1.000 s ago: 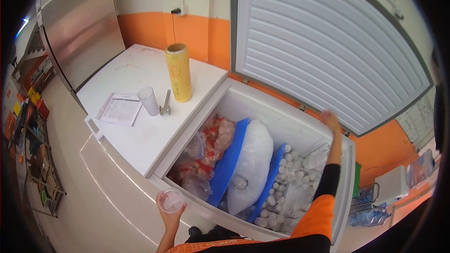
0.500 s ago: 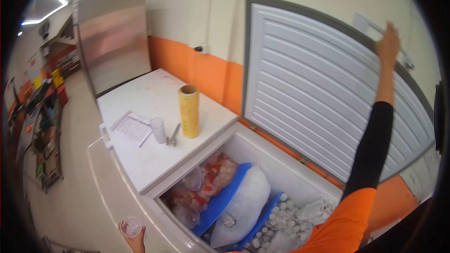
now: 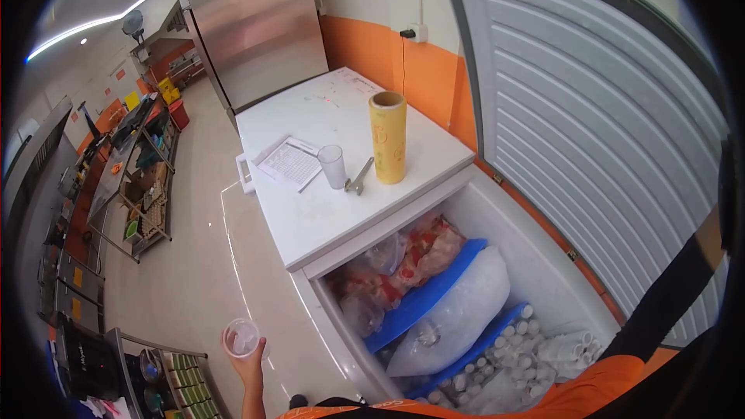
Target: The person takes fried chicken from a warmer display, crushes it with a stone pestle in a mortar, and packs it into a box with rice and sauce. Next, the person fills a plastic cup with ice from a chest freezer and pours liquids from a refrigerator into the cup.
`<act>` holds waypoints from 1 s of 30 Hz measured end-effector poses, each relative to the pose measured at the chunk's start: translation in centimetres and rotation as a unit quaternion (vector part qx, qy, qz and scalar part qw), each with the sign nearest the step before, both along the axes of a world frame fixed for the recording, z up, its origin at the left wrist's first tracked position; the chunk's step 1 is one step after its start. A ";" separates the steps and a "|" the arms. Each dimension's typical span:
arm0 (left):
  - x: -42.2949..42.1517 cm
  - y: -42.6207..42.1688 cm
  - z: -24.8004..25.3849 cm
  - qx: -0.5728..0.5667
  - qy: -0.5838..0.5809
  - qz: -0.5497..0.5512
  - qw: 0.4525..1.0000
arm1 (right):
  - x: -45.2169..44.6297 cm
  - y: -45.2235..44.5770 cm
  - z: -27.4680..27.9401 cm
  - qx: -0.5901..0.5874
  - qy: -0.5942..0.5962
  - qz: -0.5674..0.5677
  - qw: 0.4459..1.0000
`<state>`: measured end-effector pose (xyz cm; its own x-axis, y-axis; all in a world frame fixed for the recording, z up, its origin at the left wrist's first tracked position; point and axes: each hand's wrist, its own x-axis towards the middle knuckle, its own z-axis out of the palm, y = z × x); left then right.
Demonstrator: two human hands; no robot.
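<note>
Beside the open freezer (image 3: 535, 240), over the pale floor, the left hand (image 3: 247, 363) is wrapped round a clear cup (image 3: 242, 338), thumb on one side and fingers on the other, the mouth facing up toward the camera. Whitish lumps sit in the cup (ice, by the look of them). The right hand cannot be seen: the sleeve (image 3: 666, 295) runs up toward the raised lid (image 3: 574, 101) and the wrist is lost at the dark edge of the view, so whether those fingers touch anything I cannot tell. The two hands are well apart.

The cup should be light, thin-walled and easily dented, and the cold contents may make it wet and slick. A light grip around its side, just below the rim, and an upright carry would suit it; squeezing hard could buckle it. The raised lid looks broad and stiff, probably much heavier, with its dark border the better place to take hold.

Within the freezer, a bulky white bag (image 3: 466, 310) lies between two blue panels, with capped bottles (image 3: 504, 349) on one side and red-and-clear packets (image 3: 419, 256) on the other. On the closed white lid (image 3: 310, 225) stand a yellow roll (image 3: 389, 143) and a tumbler (image 3: 332, 167), with a metal tool (image 3: 358, 178) and a printed sheet (image 3: 290, 160) lying near them.
</note>
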<state>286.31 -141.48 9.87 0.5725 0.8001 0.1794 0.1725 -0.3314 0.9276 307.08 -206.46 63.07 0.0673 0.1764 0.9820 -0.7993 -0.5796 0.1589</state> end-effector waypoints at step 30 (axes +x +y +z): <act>11.0 20.9 -2.4 0.072 -0.184 -0.216 0.956 | -40.0 41.0 -64.6 0.595 0.503 0.200 0.593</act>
<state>297.34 -120.54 7.45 0.7207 0.4554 0.5227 -0.3386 -0.4267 0.8386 267.13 -165.45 -1.53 0.9123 -0.4025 -0.0755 -0.4071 -0.8714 -0.2737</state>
